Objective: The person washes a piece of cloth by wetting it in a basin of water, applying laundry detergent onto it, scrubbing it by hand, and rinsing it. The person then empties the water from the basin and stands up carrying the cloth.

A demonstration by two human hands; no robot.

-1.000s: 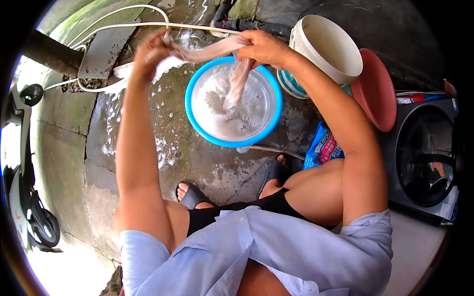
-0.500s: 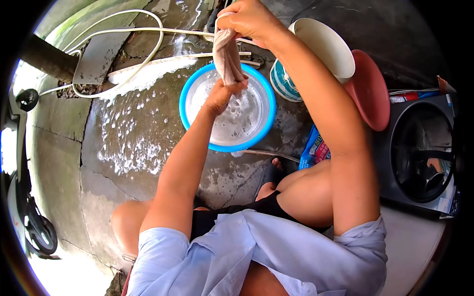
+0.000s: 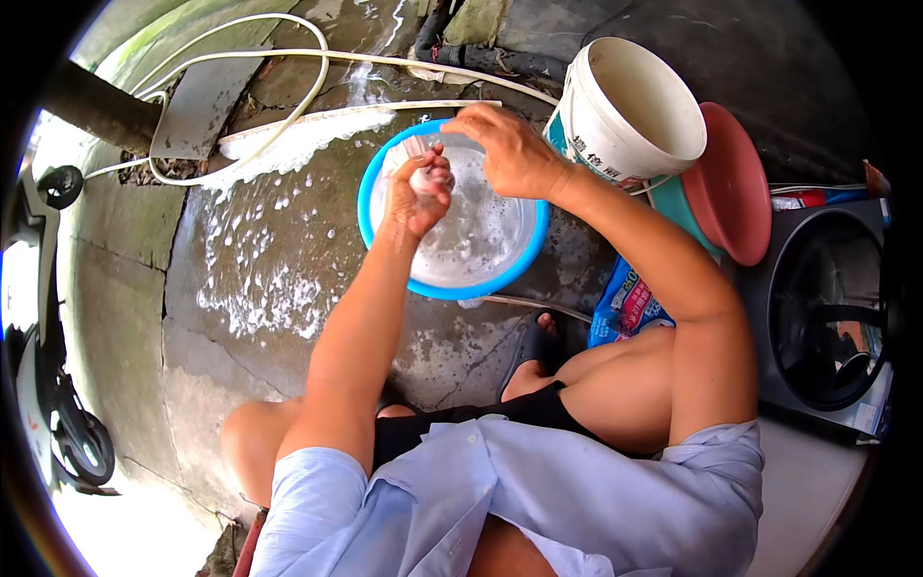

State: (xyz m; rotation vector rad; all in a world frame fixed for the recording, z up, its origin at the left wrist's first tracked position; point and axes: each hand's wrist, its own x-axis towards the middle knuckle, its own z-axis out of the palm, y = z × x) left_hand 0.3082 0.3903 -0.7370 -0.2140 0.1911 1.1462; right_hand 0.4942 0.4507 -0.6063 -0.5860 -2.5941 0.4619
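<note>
A blue-rimmed basin (image 3: pixel 540 226) of cloudy, sudsy water stands on the wet ground in front of me. My left hand (image 3: pixel 419 197) is over its left side, fingers curled around a wet, pale cloth (image 3: pixel 408 152). Part of that cloth is blurred and hidden by the fingers, so whether it is a sock or a rag does not show. Over the basin's upper right rim, my right hand (image 3: pixel 517 152) has its fingers stretched toward the cloth, close to it. Nothing shows in the right fingers.
A white bucket (image 3: pixel 601 125) stands right of the basin, beside a pink basin (image 3: pixel 735 183). A blue detergent bag (image 3: pixel 615 308) lies near my foot. A dark front-loading machine (image 3: pixel 822 308) is at far right. A pale hose (image 3: pixel 317 87) loops at upper left near foam (image 3: pixel 260 303).
The cloth, earlier stretched upright between both hands above the basin, is now bunched at my left hand. My right hand has come down toward the basin and its fingers have straightened.
</note>
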